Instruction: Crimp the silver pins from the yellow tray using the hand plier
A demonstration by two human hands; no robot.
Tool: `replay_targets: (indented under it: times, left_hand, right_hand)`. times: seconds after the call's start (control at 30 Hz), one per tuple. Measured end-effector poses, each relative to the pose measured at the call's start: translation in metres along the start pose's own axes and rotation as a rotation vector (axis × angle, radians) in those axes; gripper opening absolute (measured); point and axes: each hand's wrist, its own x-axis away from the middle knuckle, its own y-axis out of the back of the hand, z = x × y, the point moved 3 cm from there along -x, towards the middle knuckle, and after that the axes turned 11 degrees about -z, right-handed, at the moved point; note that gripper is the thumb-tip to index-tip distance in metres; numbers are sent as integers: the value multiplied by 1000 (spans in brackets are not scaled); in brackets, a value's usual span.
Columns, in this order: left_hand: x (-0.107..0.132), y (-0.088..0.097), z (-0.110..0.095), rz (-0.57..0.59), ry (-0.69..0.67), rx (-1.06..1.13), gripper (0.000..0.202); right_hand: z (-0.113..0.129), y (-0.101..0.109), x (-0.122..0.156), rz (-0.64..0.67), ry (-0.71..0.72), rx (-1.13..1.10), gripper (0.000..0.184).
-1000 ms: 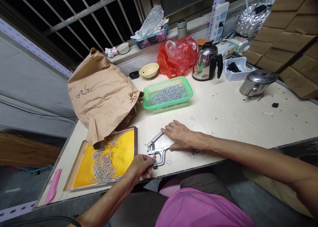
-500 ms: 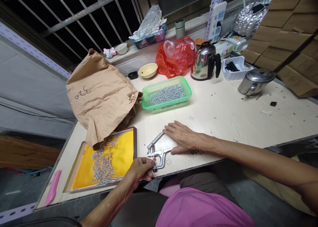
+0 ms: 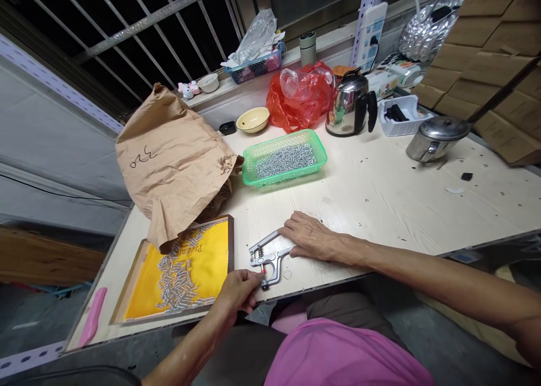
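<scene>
Grey metal hand-press pliers (image 3: 270,262) with a small coil spring lie at the table's front edge, jaws toward me. My right hand (image 3: 310,236) is wrapped round their two handles, which stand a little apart. My left hand (image 3: 242,289) pinches at the jaws, beside a small red part; whatever its fingertips hold is too small to make out. Left of it, a shallow tray (image 3: 230,242) lined with yellow cloth holds many small silvery metal pieces (image 3: 177,282). More such pieces fill a green plastic basket (image 3: 320,159) farther back.
A brown paper bag (image 3: 173,166) leans over the tray's far end. A pink-handled object (image 3: 92,318) rests at the left edge. Behind stand a yellow bowl (image 3: 252,120), red plastic bag (image 3: 300,96), kettle (image 3: 344,107), white tray (image 3: 401,124) and lidded metal pot (image 3: 435,141).
The fingers of my right hand have curled in from lying spread, and the upper handle of the pliers has come down closer to the lower one. My left hand stays at the jaws.
</scene>
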Motion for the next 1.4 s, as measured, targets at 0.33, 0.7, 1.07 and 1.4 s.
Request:
replay_targets:
  times: [0.33,0.7,1.07,1.4]
  left_hand:
    - [-6,-29,-60,-322,-1084,-546,60]
    - [-13,-38,-81,-255,-1066,-759,55]
    - [-30,-41,-100,-162,-1146,-706,21]
    - [-21,-49,-79,-365,-1147,-579,24]
  right_hand:
    - [1,-7,8,-56,-24,-68,57]
    - [-2,6,8,106,-144,20,44]
    - [-10,-19,6,23,-128,113,20]
    - [-20,1,8,-30,-98,15,38]
